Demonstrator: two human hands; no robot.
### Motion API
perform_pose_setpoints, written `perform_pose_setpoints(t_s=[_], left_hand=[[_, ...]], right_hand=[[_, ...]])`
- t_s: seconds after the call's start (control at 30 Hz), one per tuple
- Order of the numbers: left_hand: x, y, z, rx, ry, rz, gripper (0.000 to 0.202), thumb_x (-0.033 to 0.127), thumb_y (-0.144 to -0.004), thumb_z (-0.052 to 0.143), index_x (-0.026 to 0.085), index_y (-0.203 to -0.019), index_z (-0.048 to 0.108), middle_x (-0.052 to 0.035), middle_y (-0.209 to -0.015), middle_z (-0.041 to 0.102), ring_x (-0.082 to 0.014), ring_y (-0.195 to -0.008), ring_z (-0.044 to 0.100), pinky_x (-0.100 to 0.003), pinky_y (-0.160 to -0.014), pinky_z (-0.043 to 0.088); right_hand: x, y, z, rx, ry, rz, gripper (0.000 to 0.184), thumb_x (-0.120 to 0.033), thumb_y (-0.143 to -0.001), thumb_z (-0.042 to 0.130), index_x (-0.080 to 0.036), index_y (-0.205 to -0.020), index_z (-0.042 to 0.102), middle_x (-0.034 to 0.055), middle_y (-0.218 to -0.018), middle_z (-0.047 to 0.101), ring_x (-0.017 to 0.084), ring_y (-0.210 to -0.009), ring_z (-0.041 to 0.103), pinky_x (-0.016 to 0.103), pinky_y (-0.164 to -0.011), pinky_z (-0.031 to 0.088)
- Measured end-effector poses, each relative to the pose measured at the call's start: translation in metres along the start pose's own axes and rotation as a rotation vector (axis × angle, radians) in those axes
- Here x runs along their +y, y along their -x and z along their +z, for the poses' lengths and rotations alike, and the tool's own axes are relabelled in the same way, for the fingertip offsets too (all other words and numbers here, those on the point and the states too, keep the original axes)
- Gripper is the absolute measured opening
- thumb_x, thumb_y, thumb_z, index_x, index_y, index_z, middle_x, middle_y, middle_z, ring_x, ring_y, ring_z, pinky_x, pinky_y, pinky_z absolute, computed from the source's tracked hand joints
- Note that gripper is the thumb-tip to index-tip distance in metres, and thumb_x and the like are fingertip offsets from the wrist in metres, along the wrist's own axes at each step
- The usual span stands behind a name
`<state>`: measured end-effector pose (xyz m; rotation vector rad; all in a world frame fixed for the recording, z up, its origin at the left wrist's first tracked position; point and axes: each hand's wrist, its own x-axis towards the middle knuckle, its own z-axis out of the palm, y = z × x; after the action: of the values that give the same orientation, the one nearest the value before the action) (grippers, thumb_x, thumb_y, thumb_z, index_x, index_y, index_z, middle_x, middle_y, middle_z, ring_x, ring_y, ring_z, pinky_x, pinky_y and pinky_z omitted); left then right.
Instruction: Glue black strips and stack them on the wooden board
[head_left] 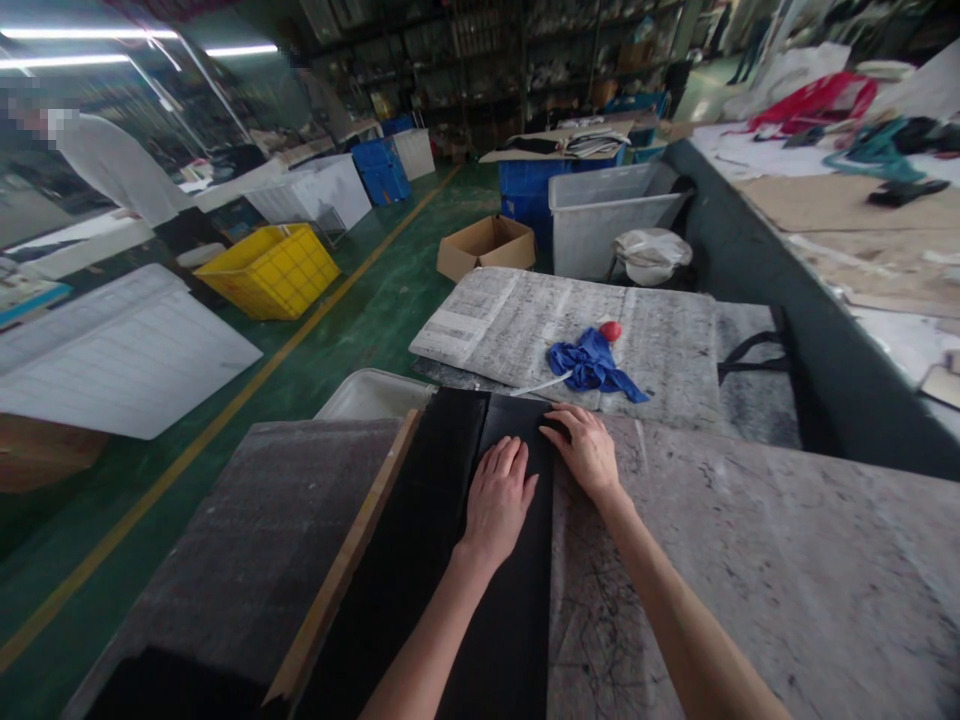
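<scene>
A long, smooth black sheet (517,600) lies lengthwise on the scuffed grey work surface (735,540), running away from me. Flat on top of it rests my left hand (496,505), with its fingers stretched out toward the far end. My right hand (583,450) is at the far right corner of the sheet, its bent fingers and thumb closed at the edge. Beside the sheet on the left lies a wider, darker black piece (409,540). A thin wooden strip (352,545) borders that piece on its outer side.
Beyond my hands, a stained grey board (487,340) carries a crumpled blue cloth (592,362) and a small red ball-like object (610,331). An open cardboard box (486,248), a grey bin (600,215) and a yellow basket (270,270) stand farther off. A person (124,165) is at the left.
</scene>
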<state>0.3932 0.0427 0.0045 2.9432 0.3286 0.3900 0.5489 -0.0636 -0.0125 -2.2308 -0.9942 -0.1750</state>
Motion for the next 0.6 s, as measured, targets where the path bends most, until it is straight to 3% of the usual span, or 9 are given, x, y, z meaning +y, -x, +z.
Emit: perform_pose_setpoints(t_s=[0.33, 0.6], left_hand=[[-0.0021, 0.004, 0.0051, 0.044, -0.013, -0.005, 0.044, 0.03, -0.101, 0.044, 0.011, -0.141, 0.048, -0.012, -0.147, 0.052, -0.0248, -0.14, 0.045, -0.043, -0.117, 0.04], [-0.002, 0.0049, 0.0074, 0.076, -0.036, -0.027, 0.045, 0.032, -0.101, 0.045, 0.009, -0.14, 0.049, -0.0141, -0.148, 0.052, -0.0254, -0.14, 0.045, -0.042, -0.116, 0.042]], right_hand=[[-0.0008, -0.0006, -0.0009, -0.005, -0.004, 0.033, 0.032, -0.053, -0.092, 0.057, -0.024, -0.08, 0.063, 0.0083, -0.119, 0.07, 0.027, -0.11, 0.064, 0.045, -0.094, 0.05], [0.001, -0.0011, 0.0, -0.003, -0.029, 0.035, 0.027, -0.048, -0.092, 0.06, -0.025, -0.079, 0.066, 0.006, -0.12, 0.069, 0.027, -0.111, 0.064, 0.045, -0.095, 0.05]])
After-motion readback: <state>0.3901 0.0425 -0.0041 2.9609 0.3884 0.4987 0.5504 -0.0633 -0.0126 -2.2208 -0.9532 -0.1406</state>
